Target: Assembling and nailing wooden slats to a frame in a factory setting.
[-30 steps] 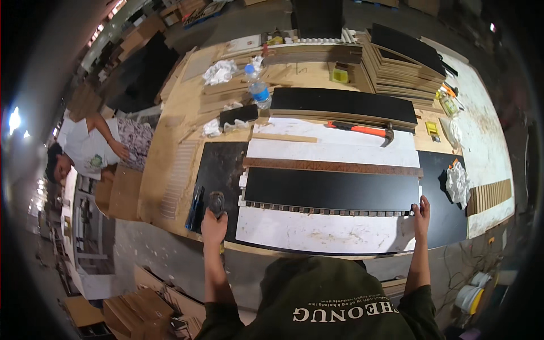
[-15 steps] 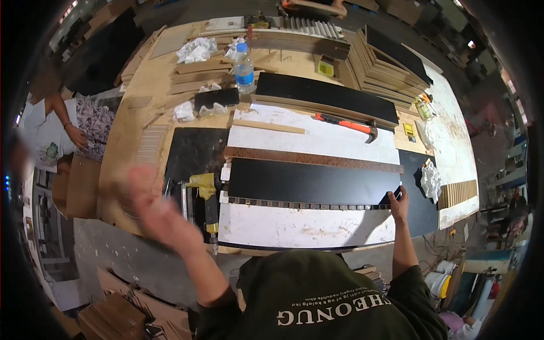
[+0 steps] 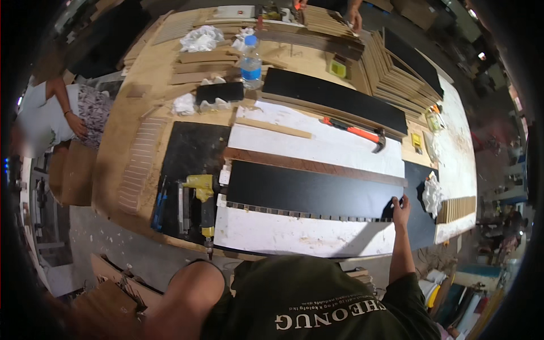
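Observation:
A long black board point(image 3: 306, 190) lies on the white work surface. A brown strip point(image 3: 317, 167) runs along its far side, and a row of small blocks point(image 3: 306, 215) lines its near edge. My right hand point(image 3: 401, 212) is at the board's right end, fingers closed at its corner; the contact is partly hidden. My left arm point(image 3: 195, 286) bends down at the lower left, and its hand is out of sight. A nail gun point(image 3: 198, 195) with yellow wrapping lies left of the board. Beyond the brown strip rests a claw hammer point(image 3: 357, 133) with an orange handle.
Black boards point(image 3: 334, 102) are stacked behind the hammer, near a water bottle point(image 3: 250, 65). More panels point(image 3: 396, 68) are piled at the far right. Crumpled white wrapping point(image 3: 432, 195) lies on the right. Another person's hand point(image 3: 355, 21) is at the far edge; a person point(image 3: 62, 113) sits left.
My left hand has swung down from above the table's left side and out of view. My right hand stays at the board's end. Another person's hands have come over the far edge.

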A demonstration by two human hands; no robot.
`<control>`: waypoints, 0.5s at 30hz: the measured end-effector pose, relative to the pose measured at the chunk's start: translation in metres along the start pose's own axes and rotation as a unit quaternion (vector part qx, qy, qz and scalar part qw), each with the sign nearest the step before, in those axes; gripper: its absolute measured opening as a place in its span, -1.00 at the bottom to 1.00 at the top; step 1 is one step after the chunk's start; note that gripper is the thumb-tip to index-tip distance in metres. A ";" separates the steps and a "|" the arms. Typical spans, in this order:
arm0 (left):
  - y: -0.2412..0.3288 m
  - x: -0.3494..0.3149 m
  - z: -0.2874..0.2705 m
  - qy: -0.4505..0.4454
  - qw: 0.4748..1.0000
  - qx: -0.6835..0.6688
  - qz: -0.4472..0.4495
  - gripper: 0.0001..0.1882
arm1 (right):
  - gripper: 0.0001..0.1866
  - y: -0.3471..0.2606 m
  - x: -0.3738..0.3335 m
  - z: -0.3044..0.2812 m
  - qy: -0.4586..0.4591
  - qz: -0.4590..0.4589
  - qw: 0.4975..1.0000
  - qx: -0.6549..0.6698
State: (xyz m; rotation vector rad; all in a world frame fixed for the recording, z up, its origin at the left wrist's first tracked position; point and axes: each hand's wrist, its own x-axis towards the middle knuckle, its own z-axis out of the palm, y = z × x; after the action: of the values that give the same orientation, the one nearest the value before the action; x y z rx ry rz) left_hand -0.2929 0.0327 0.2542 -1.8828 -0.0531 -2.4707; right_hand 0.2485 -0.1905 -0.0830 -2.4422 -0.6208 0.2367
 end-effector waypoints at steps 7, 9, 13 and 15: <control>-0.069 -0.256 -0.031 -0.311 0.758 0.258 -0.512 -0.81 | -0.42 0.046 0.029 0.003 -0.070 0.019 0.983 0.167; -0.060 -0.281 -0.033 -0.306 0.725 0.301 -0.539 -0.83 | -0.39 0.017 0.031 0.003 -0.113 0.047 0.985 0.122; -0.063 -0.303 -0.012 -0.379 0.665 0.419 -0.489 -0.80 | -0.36 0.011 0.034 -0.005 -0.074 0.058 0.996 -0.002; -0.064 -0.314 -0.012 -0.400 0.644 0.454 -0.468 -0.78 | -0.31 0.005 0.031 -0.003 -0.075 0.077 0.994 -0.026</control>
State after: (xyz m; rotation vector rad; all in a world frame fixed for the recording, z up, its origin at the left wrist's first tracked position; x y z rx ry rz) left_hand -0.2240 0.0984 -0.0518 -2.3146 -2.2133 -0.9027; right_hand 0.2785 -0.1807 -0.0839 -2.5423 -0.5081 0.4741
